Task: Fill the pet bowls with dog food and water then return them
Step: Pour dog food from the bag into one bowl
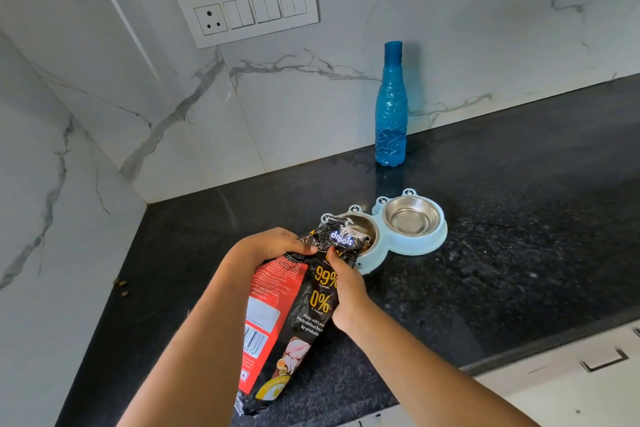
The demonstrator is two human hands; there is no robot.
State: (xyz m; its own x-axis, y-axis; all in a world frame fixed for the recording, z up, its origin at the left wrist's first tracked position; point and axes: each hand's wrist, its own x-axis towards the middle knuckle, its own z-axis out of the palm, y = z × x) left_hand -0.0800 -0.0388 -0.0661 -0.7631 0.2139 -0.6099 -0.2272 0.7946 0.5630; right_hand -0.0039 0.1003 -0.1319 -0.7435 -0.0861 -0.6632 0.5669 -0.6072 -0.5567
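A black and red dog food bag is tilted with its torn top over the left steel bowl of a light blue double pet feeder. Some kibble shows in that left bowl beside the bag's mouth. My left hand grips the bag near its top from the left. My right hand holds the bag's right side. The right steel bowl holds nothing. A blue plastic water bottle stands capped against the wall behind the feeder.
The feeder sits on a black granite counter in a corner of white marble walls. A few kibble pieces lie at the counter's left edge. A switch panel is on the wall. White drawers lie below right.
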